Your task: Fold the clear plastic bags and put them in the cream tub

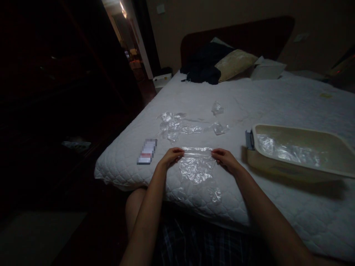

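Between my two hands a clear plastic bag [196,170] lies on the white quilted bed, its top edge stretched flat. My left hand [174,156] pinches the bag's upper left corner. On the opposite side, my right hand [222,156] pinches the upper right corner. Below the taut strip the plastic is crinkled and spreads towards me. Just beyond the hands are more crumpled clear plastic bags [173,126]. A phone [147,152] with a blurred-out screen rests left of my left hand.
To the right stands a beige plastic bin [288,173] with a grey latch and clear plastic inside. Dark clothing [203,61] and a pale pillow [235,63] are heaped by the headboard [249,34]. The bed's edge drops to a dark floor on the left.
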`<state>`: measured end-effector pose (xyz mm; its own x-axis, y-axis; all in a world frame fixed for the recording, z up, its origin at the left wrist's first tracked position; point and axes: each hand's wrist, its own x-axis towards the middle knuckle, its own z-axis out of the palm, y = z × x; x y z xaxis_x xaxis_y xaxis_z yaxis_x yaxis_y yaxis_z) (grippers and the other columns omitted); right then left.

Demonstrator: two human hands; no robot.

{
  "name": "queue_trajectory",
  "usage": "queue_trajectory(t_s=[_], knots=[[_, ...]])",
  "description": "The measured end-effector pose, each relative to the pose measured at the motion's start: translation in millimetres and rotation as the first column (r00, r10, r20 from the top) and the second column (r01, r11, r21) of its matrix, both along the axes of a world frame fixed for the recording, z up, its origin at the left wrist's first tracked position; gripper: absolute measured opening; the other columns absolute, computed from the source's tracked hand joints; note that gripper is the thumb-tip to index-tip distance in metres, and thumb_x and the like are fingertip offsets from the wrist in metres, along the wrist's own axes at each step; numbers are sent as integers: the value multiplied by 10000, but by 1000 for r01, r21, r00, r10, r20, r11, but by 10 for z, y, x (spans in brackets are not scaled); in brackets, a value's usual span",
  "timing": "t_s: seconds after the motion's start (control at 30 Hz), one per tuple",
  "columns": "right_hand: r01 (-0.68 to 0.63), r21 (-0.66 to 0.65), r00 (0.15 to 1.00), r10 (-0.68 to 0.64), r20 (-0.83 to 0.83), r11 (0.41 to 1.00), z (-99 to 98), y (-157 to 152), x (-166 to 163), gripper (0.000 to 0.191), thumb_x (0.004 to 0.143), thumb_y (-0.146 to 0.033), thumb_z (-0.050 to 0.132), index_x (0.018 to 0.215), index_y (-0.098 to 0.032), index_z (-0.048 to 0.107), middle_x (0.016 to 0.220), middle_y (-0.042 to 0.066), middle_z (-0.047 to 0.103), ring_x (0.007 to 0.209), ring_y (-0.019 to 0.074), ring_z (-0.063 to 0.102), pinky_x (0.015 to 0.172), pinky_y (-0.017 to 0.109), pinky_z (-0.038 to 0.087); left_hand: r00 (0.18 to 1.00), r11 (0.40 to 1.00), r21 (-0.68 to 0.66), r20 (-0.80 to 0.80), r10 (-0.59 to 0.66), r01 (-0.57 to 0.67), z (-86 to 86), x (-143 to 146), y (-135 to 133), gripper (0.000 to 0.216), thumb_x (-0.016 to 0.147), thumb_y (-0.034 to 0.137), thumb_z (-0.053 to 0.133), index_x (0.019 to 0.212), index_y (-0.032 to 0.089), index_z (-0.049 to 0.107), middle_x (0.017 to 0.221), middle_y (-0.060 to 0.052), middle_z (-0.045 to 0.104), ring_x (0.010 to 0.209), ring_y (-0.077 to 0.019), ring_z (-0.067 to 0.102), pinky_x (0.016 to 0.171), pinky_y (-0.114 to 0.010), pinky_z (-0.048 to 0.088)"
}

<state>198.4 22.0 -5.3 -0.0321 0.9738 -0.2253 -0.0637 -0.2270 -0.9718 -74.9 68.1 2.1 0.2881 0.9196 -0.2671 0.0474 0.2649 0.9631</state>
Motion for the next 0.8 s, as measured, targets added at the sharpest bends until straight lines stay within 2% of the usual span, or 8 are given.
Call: queue_trajectory(t_s=[0.27, 0.47, 0.6, 0.7, 0.8], knots=[[9, 41, 999, -11, 41, 999, -25, -9, -8, 271, 577, -343, 677, 758, -160, 593, 535, -51, 506, 419, 46, 412, 377, 174, 256, 1000, 998, 63, 24, 20, -21, -62, -15, -16, 318, 518, 295, 722, 764, 120, 623, 583, 16, 541, 464, -45, 428, 404, -176, 282], [23, 54, 996, -27, 81, 998, -29, -30, -24, 229, 587, -317, 639, 740, -152, 599, 491, -50, 489, 409, 54, 400, 378, 180, 247, 1000, 995, 97, 25, -1, -1, -101, -54, -19, 254, 535, 236, 666, 757, 115, 640, 577, 14, 541, 445, -39, 418, 418, -180, 277], [25, 98, 990, -38, 134, 995, 6, -49, -50, 225, 591, -330, 620, 727, -151, 614, 538, -28, 528, 435, 65, 419, 402, 192, 279, 1000, 993, 115, 24, 14, -16, -89, -53, -38, 191, 534, 229, 636, 691, 121, 629, 648, 7, 566, 449, -30, 410, 417, -175, 276], [41, 82, 988, -53, 145, 996, 36, -62, -72, 245, 582, -342, 620, 736, -151, 619, 570, -13, 542, 453, 78, 435, 421, 205, 304, 999, 992, 122, 18, 28, -30, -62, -33, -64, 188, 546, 251, 627, 684, 124, 621, 699, -2, 579, 447, -27, 408, 410, -172, 275], [74, 84, 985, -87, 150, 994, 48, -72, -71, 271, 602, -349, 598, 793, -158, 615, 573, -13, 532, 461, 91, 442, 442, 217, 332, 997, 991, 119, 35, 62, -66, -26, -14, -90, 188, 561, 237, 608, 713, 128, 611, 623, 13, 548, 426, -34, 403, 399, -171, 255]])
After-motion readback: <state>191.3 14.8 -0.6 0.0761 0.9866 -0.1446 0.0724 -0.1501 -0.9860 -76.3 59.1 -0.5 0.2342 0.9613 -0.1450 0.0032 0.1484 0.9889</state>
